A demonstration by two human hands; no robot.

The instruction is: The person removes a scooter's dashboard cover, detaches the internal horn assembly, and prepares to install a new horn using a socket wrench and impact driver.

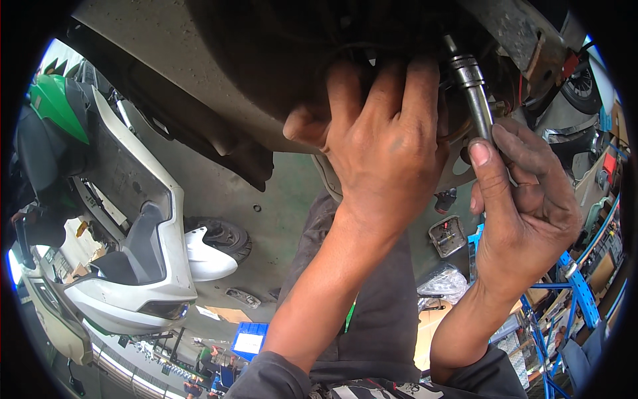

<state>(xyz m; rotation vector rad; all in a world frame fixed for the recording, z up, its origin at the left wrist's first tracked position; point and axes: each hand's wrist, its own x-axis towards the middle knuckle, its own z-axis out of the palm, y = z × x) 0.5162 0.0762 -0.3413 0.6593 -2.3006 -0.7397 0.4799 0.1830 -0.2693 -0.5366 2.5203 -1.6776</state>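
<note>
Overhead, a dark vehicle underside point(266, 40), with a pale metal panel point(146, 33) sloping off to the left and a dark drooping strip point(226, 143) below it. At upper right, a rust-marked bracket point(518, 40), near the chrome tool point(477, 96) and crowding that side. Chrome tool nearly upright, slightly tilted, lower shaft between thumb and fingers of the right hand point(531, 206): grip drawn in around it, remaining fingers loosely curled. Just left of the tool, the left hand point(389, 146), reaching up under the same underside. Farther off at left, a white scooter point(123, 312), then a white fender point(211, 261) partly over a wheel point(236, 233). On the floor point(279, 193) at right, a small tray point(438, 234) of bits; beyond, a blue rack point(583, 292).

Left fingertips lost in shadow: cannot tell that grip's spread or any hold. Upper tip of the tool likewise swallowed by darkness; lower end hidden in the right hand. Scooter and rack cut off by the round black rim.

Tight between left hand, tool and bracket. Bare floor left of the left forearm point(332, 286), below the strip's edge.
</note>
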